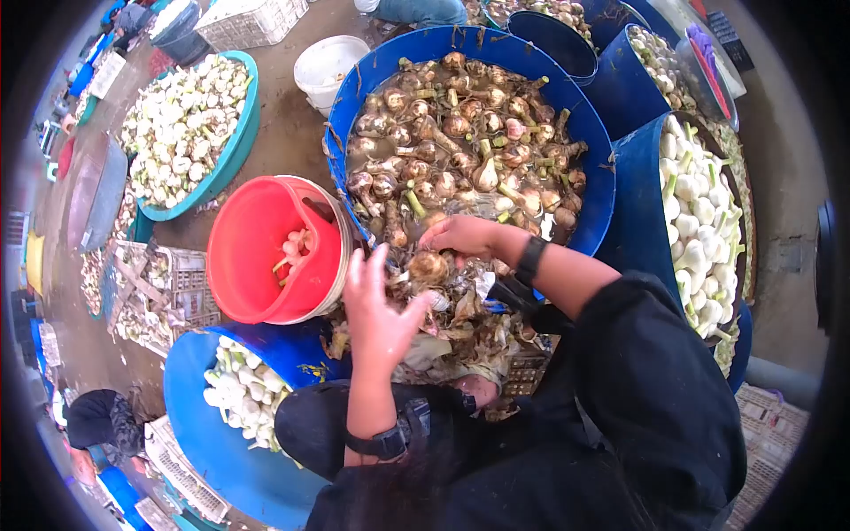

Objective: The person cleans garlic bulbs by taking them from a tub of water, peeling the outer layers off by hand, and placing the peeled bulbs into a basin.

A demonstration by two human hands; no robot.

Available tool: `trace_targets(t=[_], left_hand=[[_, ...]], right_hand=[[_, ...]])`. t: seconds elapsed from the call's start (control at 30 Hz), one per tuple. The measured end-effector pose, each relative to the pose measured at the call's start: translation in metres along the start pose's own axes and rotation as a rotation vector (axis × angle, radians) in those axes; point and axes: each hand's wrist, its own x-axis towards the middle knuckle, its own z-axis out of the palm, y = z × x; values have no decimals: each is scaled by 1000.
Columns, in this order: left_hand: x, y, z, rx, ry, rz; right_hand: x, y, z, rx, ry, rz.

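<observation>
My left hand (381,310) is raised with its fingers spread and nothing in it, just right of the red bucket (232,257). At the near rim of the large blue tub (595,168), my right hand (460,237) has its fingers curled at a brown garlic bulb (428,267); the fingertips are partly hidden, so its hold is unclear. Many brown, unpeeled garlic bulbs (456,124) lie in water in the tub. Loose peelings (469,323) are heaped below my hands. A few pinkish bulbs (295,248) rest inside the red bucket.
White garlic fills a blue container (637,186) on the right and a blue tub (199,425) at lower left. A teal basin (251,115) of garlic and a white bucket (329,62) stand beyond. Another person (106,420) is at the far lower left.
</observation>
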Motion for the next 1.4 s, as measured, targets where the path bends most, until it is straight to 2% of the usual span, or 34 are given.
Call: trace_targets(t=[0.03, 0.1, 0.17, 0.23, 0.27, 0.3, 0.33, 0.37, 0.43, 0.5, 0.57, 0.63, 0.77, 0.87, 0.93, 0.97, 1.03, 1.07, 1.1, 1.13, 1.17, 1.2, 1.3, 1.37, 1.4], left_hand=[[-1, 10, 3, 67, -90, 26], [-4, 9, 22, -114, -215, 56], [-3, 15, 26, -234, -151, 67], [-4, 15, 25, -423, -32, 110], [-8, 13, 29, -575, -3, -27], [-9, 10, 31, -572, -2, -21], [-11, 7, 31, -539, 80, 3], [-11, 6, 30, -507, 159, 27], [-11, 9, 26, -440, 200, 28], [-15, 23, 16, -88, 291, 186], [-17, 28, 14, -39, 295, 195], [-18, 25, 14, 83, 311, 265], [-20, 22, 17, 79, 318, 243], [-20, 17, 22, 45, 296, 218], [-20, 10, 27, -526, 206, 74], [-19, 11, 22, -525, 199, 78], [-15, 13, 6, -1014, 177, -53], [-15, 8, 2, -1151, 137, -113], [-13, 2, -3, -1149, 142, -118], [-13, -5, -6, -1246, 11, -134], [-14, -7, -6, -1341, -128, -151], [-13, 3, -8, -1358, -194, -168], [-12, 6, -4, -1519, -253, -229], [-13, 6, -5, -1533, -289, -206], [-15, 1, -4, -1311, -272, -193]], right_hand=[[-29, -17, 12, 286, 99, -66], [-55, -28, 23, 343, 123, -23], [-75, -32, 31, 845, 37, -77], [-85, -39, 50, 1023, 12, -186], [-92, -46, 56, 748, 116, -193], [-101, -52, 62, 472, 216, -197], [-92, -35, 68, 146, 477, -422], [-113, -56, 74, 220, 531, -289], [-117, -52, 82, -87, 768, -644], [-129, -61, 90, -157, 799, -627], [-138, -69, 92, -222, 836, -608], [-140, -74, 90, -298, 740, -400], [-131, -70, 93, -225, 805, -350], [-126, -69, 86, -112, 752, -271], [-100, -35, 68, -87, 808, -211], [-86, -14, 55, -63, 868, -153], [-80, 23, 22, 69, 936, 29], [-89, 24, 17, 40, 987, -20], [-95, 25, 16, 11, 1035, -64], [-99, 28, 21, 73, 962, -234], [-101, 19, 28, 243, 768, -330], [-112, -6, 41, 216, 610, -543], [-143, -67, 70, -189, 372, -661], [-132, -67, 75, -454, 329, -499], [-133, -67, 77, -449, 328, -503]])
